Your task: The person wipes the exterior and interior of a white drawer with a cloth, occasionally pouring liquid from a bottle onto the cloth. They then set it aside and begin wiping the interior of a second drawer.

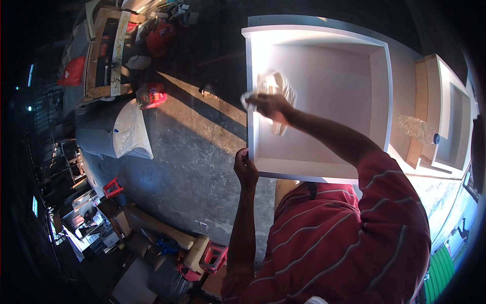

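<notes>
A white, open-topped, drawer-like box (pixel 324 169) lies in front of my body, its hollow facing up. My left hand (pixel 245 166) is closed on the box's left edge near the close corner, thumb at the rim. My right hand (pixel 273 107) reaches across the hollow to the left rim, smeared by motion. Between its fingers is a small pale wad (pixel 246 100), which sits right at the rim; I cannot tell its kind. Just beyond that hand, a whitish, ridged bundle (pixel 277 83) lies inside the box, partly hidden by the hand.
A clear plastic bottle (pixel 417 129) with a dark cap lies to the right, near a second white frame (pixel 445 109). On the concrete floor (pixel 197 177) at left are a red pack (pixel 152 95) and a plastic-wrapped panel (pixel 129 134). A red stool (pixel 214 256) stands lower left.
</notes>
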`<control>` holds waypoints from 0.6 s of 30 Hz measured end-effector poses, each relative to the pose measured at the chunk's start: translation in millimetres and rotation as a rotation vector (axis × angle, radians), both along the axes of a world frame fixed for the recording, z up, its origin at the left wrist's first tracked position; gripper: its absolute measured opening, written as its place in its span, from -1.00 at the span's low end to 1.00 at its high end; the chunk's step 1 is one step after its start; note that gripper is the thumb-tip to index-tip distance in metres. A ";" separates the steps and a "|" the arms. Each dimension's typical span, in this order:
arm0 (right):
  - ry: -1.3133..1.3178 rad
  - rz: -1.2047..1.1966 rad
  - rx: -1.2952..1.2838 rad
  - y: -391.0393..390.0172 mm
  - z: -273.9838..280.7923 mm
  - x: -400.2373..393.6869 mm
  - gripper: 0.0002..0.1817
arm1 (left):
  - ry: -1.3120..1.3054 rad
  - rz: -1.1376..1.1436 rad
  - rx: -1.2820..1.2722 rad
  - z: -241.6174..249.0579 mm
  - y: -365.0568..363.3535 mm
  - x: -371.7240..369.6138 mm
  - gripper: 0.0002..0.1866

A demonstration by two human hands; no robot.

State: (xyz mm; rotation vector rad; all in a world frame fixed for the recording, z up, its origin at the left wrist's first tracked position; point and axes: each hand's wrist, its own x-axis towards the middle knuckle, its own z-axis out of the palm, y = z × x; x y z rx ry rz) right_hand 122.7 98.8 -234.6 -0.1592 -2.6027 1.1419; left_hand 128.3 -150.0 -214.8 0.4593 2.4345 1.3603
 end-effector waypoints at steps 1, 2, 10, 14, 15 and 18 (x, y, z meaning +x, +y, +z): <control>0.068 0.071 -0.004 -17.5 0.2 16.3 -0.56 | 0.000 0.003 0.002 2.9 1.1 1.2 -0.68; 0.031 0.189 -0.074 -33.9 -1.1 32.2 -0.61 | 0.000 -0.005 0.000 7.6 3.5 1.6 -0.68; 0.059 -0.024 -0.165 19.5 49.7 21.6 -0.80 | -0.021 0.015 0.058 -9.1 -2.1 0.2 -0.68; -0.142 -0.152 0.351 44.3 28.2 23.9 -0.65 | -0.034 -0.002 0.002 16.6 8.9 1.0 -0.68; -0.197 -0.268 0.371 26.9 9.8 28.7 -0.57 | -0.063 -0.013 -0.029 21.8 12.2 2.1 -0.67; 0.225 0.038 -0.023 -15.6 -60.0 63.6 -0.40 | -0.007 -0.011 0.026 12.5 9.3 1.2 -0.69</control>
